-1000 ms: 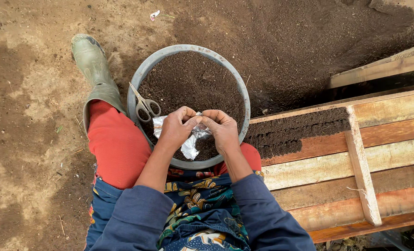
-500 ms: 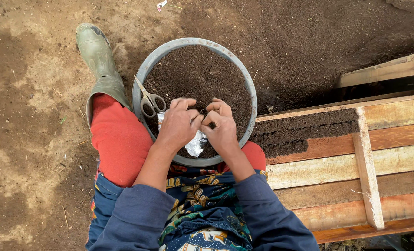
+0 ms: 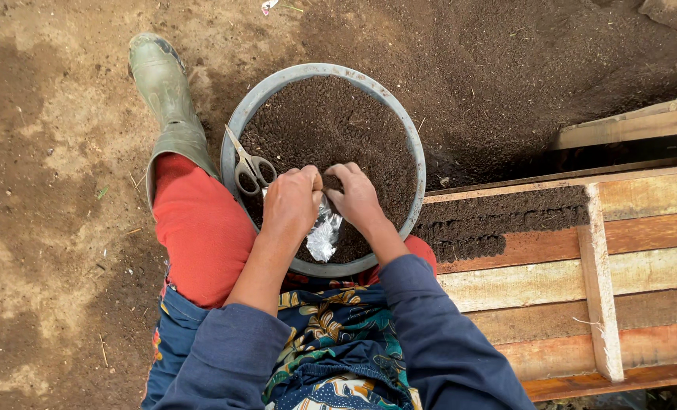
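**Two hands on a thin clear bag over a basin of soil**

Both hands meet over the near half of a round grey basin (image 3: 236,133) filled with dark soil (image 3: 331,129). The left hand (image 3: 291,203) and the right hand (image 3: 356,196) sit close together, fingers curled and pinching the upper edge of a small clear plastic bag (image 3: 323,235) that hangs between them — its lower end shows crumpled and shiny just above the basin's near rim. Whether soil is already inside the bag cannot be told.

The bag looks very light, soft and floppy; it will likely collapse unless its mouth is held open, and thin film like this may tear or slip when gritty. The sensible hold is at the mouth edge, one side in each hand, as now.

Counted: one basin, one bag in view, one pair of scissors (image 3: 249,165) lying on the soil at the basin's left rim, just beside the left hand. One green rubber boot (image 3: 162,83) is on the ground to the far left. On the right stands one wooden frame (image 3: 604,258) — a strip of dark soil fills its far row.
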